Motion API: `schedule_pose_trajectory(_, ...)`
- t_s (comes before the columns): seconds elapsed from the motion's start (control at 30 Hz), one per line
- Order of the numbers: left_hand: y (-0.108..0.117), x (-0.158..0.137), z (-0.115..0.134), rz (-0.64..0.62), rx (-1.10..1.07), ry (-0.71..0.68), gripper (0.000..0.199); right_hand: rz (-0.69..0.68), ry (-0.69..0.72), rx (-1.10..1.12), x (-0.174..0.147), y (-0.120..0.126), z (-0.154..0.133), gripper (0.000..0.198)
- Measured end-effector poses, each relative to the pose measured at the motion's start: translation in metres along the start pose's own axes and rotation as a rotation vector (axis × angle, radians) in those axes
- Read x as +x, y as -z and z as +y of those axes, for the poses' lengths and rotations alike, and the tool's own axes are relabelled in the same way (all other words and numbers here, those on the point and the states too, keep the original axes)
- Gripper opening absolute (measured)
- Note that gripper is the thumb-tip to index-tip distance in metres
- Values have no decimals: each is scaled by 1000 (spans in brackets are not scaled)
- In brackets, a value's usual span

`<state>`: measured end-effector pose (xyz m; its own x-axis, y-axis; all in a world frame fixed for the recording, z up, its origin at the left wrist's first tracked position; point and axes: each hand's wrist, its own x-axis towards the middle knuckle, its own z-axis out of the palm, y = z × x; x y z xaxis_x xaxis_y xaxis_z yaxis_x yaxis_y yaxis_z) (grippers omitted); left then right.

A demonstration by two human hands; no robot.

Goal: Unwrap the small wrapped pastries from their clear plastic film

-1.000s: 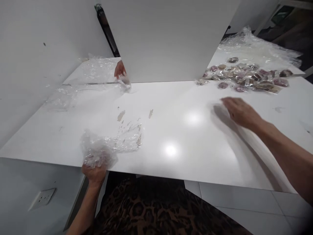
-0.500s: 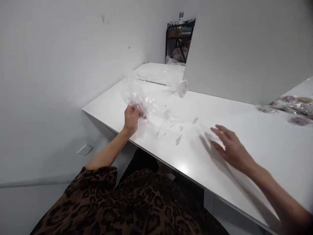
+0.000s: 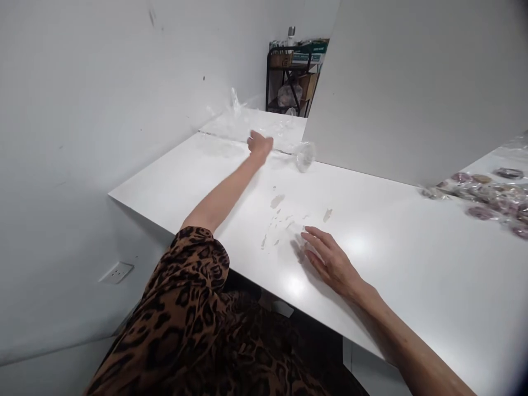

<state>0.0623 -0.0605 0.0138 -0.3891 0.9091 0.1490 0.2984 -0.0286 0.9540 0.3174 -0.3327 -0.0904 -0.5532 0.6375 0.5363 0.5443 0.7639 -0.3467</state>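
My left hand [image 3: 259,145] is stretched out over the seam at the back of the white table [image 3: 198,176]. Its fingers look spread, with no held thing visible. Clear plastic wrapping [image 3: 236,104] lies just beyond it, and a crumpled clear plastic piece [image 3: 305,157] sits to its right by the panel. Low above the middle of the table is my right hand [image 3: 332,261], fingers extended and thumb apart. A faint see-through patch shows at its fingertips; I cannot make out what it is.
Several clear-wrapped pinkish items [image 3: 490,201] lie at the right. A tall grey panel [image 3: 404,93] rises behind the table. A dark shelf rack [image 3: 289,69] with boxes stands farther back. Worn patches [image 3: 277,201] mark the tabletop. A wall [image 3: 82,137] is on the left.
My left hand has moved from the near left to the back of the table; the clear plastic and pinkish thing no longer show in it. My right hand has moved left.
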Motion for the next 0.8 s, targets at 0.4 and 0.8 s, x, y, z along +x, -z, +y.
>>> schedule_pose_trajectory(0.4, -100, -30, -46, -276, 399, -37, 15, 46, -175, 120, -9, 2, 24, 37)
schedule_pose_trajectory(0.8, 2, -189, -24, -820, -47, 51, 11, 352, -653, 339, 0, 21, 51, 58)
